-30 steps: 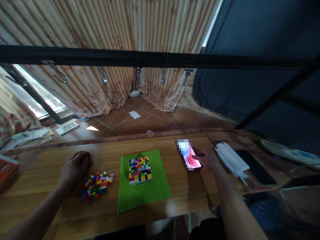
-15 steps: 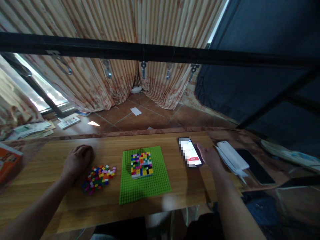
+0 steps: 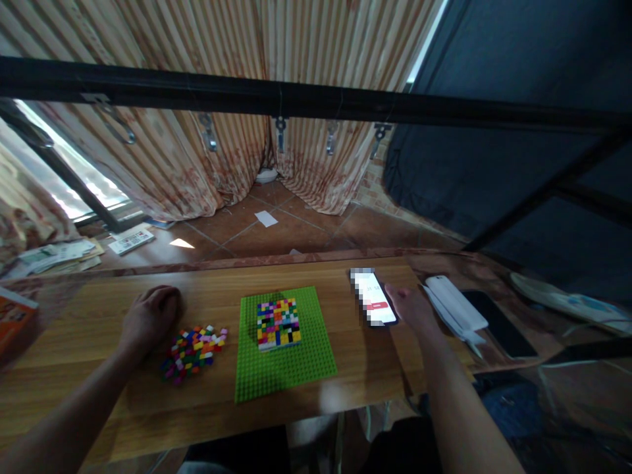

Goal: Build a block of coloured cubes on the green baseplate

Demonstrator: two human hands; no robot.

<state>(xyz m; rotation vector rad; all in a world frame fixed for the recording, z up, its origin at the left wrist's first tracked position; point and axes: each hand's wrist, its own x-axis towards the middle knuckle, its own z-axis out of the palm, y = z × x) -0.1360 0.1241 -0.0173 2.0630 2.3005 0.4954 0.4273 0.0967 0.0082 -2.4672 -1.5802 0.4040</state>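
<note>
My left hand (image 3: 153,311) rests on the wooden table with its fingers curled in, and nothing shows in it. Just to its right lies a loose pile of small coloured bricks (image 3: 195,352). A green baseplate (image 3: 311,359) sits in the middle, bearing a block of tightly packed multicoloured bricks (image 3: 278,324). My right hand (image 3: 405,304) lies beside the right edge of a phone (image 3: 378,303), fingers stretched towards it. The phone lies face up with a lit white screen and a red button, partly blurred. Whether my fingertips touch it is hard to see.
A white case (image 3: 454,306) and a dark flat device (image 3: 501,322) lie right of my right hand. An orange box (image 3: 14,316) stands at the far left. A black metal bar (image 3: 296,99) with hooks crosses in front of the curtains, beyond the table (image 3: 197,421).
The digits on the phone screen have changed. The whole view has shifted slightly. Both hands and the bricks stay in place on the table.
</note>
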